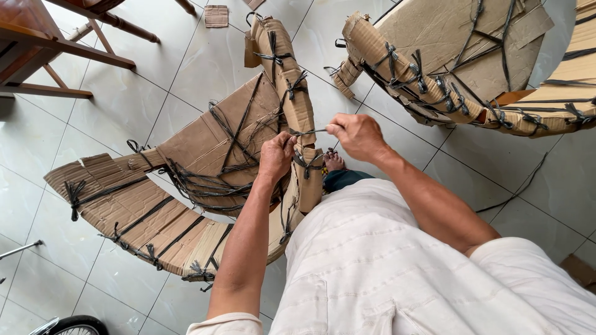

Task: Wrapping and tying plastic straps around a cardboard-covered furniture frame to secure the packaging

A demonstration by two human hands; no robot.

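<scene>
Down at far left, a wooden chair frame (43, 49) stands on the pale tiled floor (124, 105), and a bicycle tyre (71, 325) peeks in at the bottom edge. Next comes the curved cardboard-wrapped bundle (143, 211), laced all over with black cord and resting on the floor in front of you; one arm of it rises upright between your arms. Your left hand (276, 155) is closed against that upright arm, fingers pinching the binding where a cord crosses it. From there a short length of black cord (310, 131) runs taut to your right hand (356, 136), which is fisted tight around its end, just beside the cardboard. Your two hands sit near each other, joined only by that cord. A bare foot (334, 161) shows below them on the tiles. Further right, a second cardboard bundle (447, 49), tied the same way, lies well apart from your hands, with a loose cord (521, 183) trailing on the floor beneath it.
</scene>
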